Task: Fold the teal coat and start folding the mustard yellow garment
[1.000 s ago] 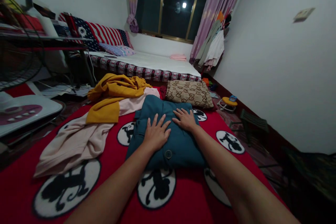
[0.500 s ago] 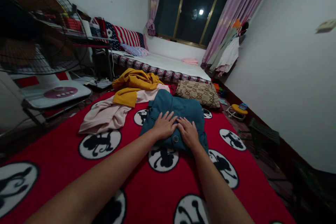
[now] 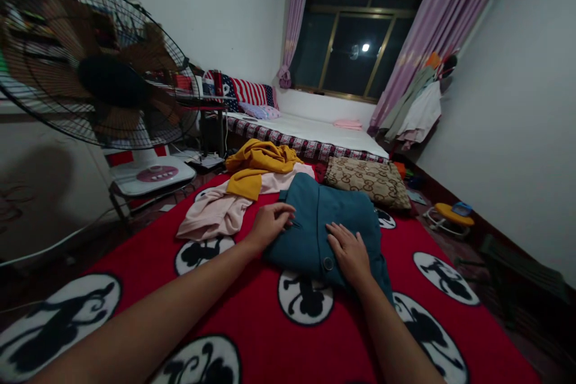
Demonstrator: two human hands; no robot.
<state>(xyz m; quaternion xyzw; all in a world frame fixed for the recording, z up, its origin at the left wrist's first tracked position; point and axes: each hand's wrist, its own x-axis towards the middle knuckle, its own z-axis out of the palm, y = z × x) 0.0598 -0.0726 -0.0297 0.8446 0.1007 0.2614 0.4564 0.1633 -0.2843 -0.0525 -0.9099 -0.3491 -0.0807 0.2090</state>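
A folded dark teal garment (image 3: pixel 344 207) with a round button lies on the red blanket (image 3: pixel 270 324), which has black-and-white figure circles. My left hand (image 3: pixel 271 226) is at the garment's left side, its fingers loosely bent just over the cloth; I see no fabric held in it. Flat on the right part of the garment, near the button, rests my right hand (image 3: pixel 351 253) with its fingers stretched out. Behind and to the left are a crumpled mustard garment (image 3: pixel 265 157) and a pale pink garment (image 3: pixel 216 213). A brown patterned pillow (image 3: pixel 366 180) lies just beyond the teal garment.
A large standing fan (image 3: pixel 110 81) is at the left beside the bed. Beyond the blanket stands a second bed with a white top (image 3: pixel 310 132), under a curtained window. On the right floor are a yellow stool (image 3: pixel 452 213) and a dark folding seat (image 3: pixel 522 264).
My hands have moved apart: the left has slid to the garment's left side with its fingers bending, while the right stays flat on it. The view has shifted left.
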